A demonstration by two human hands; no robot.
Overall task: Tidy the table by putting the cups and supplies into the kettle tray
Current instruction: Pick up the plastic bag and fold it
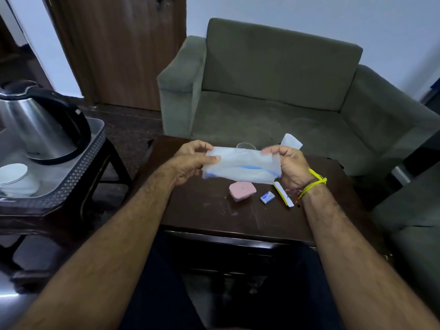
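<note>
Both hands hold a translucent plastic packet point(240, 166) with a blue stripe, above the dark table point(214, 217). My left hand point(192, 160) grips its left end and my right hand point(291, 166) grips its right end. Behind the packet a clear glass point(246, 146) shows only its rim. On the table lie a pink soap point(242, 191), a small blue-and-white box point(267, 196) and a yellow-and-white sachet point(283, 193). A white wrapper point(291, 140) lies at the table's far edge. The grey kettle tray point(78, 177) at the left holds a steel kettle point(40, 125) and a white cup point(17, 178).
The tray stands on a dark side table point(47, 217) to the left of the main table. A green sofa point(273, 96) sits behind the table, with another seat point(414, 222) at the right. A wooden door point(119, 48) is at the back left.
</note>
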